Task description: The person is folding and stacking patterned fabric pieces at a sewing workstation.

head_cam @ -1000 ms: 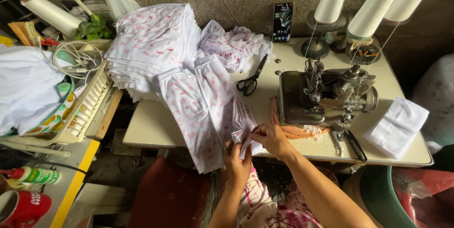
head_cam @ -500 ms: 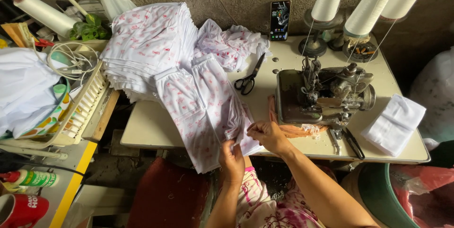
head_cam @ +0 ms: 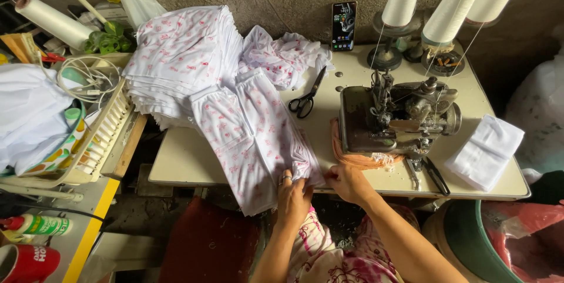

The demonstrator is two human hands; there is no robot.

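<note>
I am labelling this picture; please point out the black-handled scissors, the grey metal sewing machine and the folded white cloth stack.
black-handled scissors (head_cam: 304, 102), head view, the handles
grey metal sewing machine (head_cam: 359, 120), head view, flat left plate
folded white cloth stack (head_cam: 485, 151), head view, top sheet

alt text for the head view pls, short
Both hands, left hand and right hand, grip the near edge of a white pink-printed garment on a sewing table, beside an overlock machine, scissors and stacked fabric.

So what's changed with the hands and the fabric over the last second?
The right hand slid down off the printed garment to the table's front edge beside the sewing machine. The left hand still grips the garment's lower edge. Scissors and fabric stack unchanged.
</note>
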